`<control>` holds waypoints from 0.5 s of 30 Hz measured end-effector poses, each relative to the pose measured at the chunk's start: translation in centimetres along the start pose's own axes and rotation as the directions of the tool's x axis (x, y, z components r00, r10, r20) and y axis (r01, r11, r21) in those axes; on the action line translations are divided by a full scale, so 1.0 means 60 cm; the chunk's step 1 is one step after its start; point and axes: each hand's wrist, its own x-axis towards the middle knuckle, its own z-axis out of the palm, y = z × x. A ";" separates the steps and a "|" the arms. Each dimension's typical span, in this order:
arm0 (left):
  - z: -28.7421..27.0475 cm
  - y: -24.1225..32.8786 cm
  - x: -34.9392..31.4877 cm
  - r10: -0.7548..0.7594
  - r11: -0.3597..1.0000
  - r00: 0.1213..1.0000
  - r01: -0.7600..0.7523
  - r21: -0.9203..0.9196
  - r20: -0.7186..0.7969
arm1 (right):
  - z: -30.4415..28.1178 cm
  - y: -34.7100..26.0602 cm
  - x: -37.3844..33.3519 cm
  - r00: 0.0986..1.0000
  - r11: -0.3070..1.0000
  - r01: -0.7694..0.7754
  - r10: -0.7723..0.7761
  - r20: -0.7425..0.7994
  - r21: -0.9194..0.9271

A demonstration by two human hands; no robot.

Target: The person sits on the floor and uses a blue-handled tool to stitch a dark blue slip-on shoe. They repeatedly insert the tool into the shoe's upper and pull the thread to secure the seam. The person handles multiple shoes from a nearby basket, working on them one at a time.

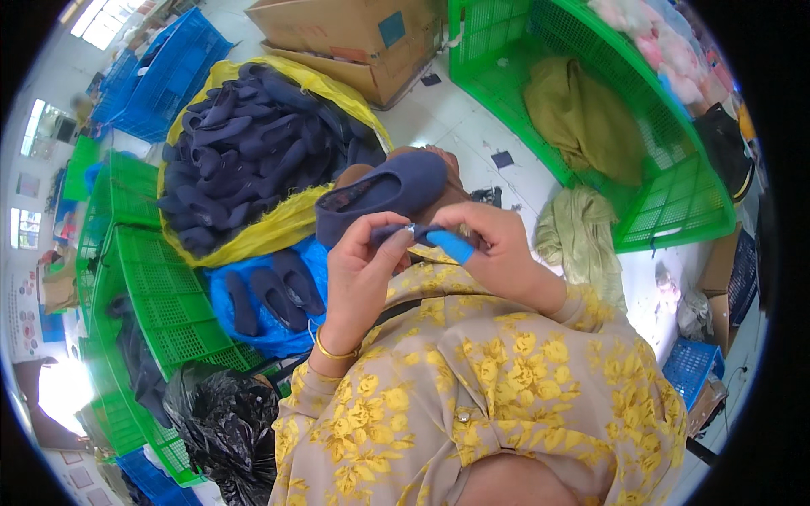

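My left hand (361, 268), with a gold bangle at its wrist, pinches one end of a small navy fabric piece (429, 230). The other end is gripped by my right hand (504, 257), whose thumb wears a blue cover (451, 245). Something small and shiny shows at the left fingertips; its kind is too small to tell. Just beyond my fingers a navy slipper (413, 184) rests on my lap, its opening facing up. Whether the fabric piece is joined to that slipper is hidden by my hands.
A yellow sack (369, 126) full of navy slippers stands ahead left. Nearer, several slippers lie on blue plastic (268, 341). Green crates (181, 295) and a black bag (224, 417) are at left. Cardboard boxes (337, 34) stand ahead; a large green crate (675, 211) holds olive cloth (582, 118) at right.
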 end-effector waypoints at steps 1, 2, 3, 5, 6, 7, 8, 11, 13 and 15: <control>-0.003 -0.003 -0.005 0.029 0.998 1.000 -0.029 -0.050 0.005 | 0.001 -0.005 -0.001 1.000 0.999 0.026 -0.026 0.000 0.035; -0.005 -0.002 -0.007 0.059 0.993 0.998 -0.057 -0.100 0.010 | 0.001 -0.009 -0.001 0.999 0.996 0.053 -0.053 -0.001 0.070; -0.005 0.003 -0.008 0.085 0.992 0.996 -0.084 -0.090 0.005 | 0.001 -0.012 0.000 0.997 0.991 0.079 -0.079 -0.003 0.107; -0.009 0.012 -0.017 0.121 0.990 0.993 -0.121 -0.065 -0.006 | -0.012 -0.020 -0.004 0.998 0.996 0.008 -0.012 0.054 0.086; -0.014 0.019 -0.022 0.107 0.994 0.994 -0.106 -0.036 0.022 | -0.014 -0.023 -0.002 0.999 0.996 0.039 -0.042 0.030 0.085; -0.017 0.023 -0.027 0.122 0.992 0.992 -0.122 0.001 0.040 | -0.017 -0.026 -0.002 0.998 0.994 0.063 -0.064 0.009 0.087; -0.019 0.026 -0.029 0.137 0.990 0.989 -0.139 0.038 0.059 | -0.026 -0.036 0.002 0.993 0.994 0.110 -0.110 0.048 -0.002; -0.023 0.031 -0.033 0.165 0.982 0.976 -0.176 0.071 0.144 | -0.042 -0.057 0.006 0.963 0.974 0.204 -0.182 0.197 -0.094; -0.025 0.032 -0.034 0.212 0.969 0.954 -0.234 0.083 0.212 | -0.043 -0.054 0.003 0.950 0.965 0.239 -0.210 0.231 -0.106; -0.028 0.032 -0.038 0.219 0.962 0.947 -0.250 0.107 0.234 | -0.043 -0.055 0.003 0.929 0.947 0.299 -0.261 0.261 -0.117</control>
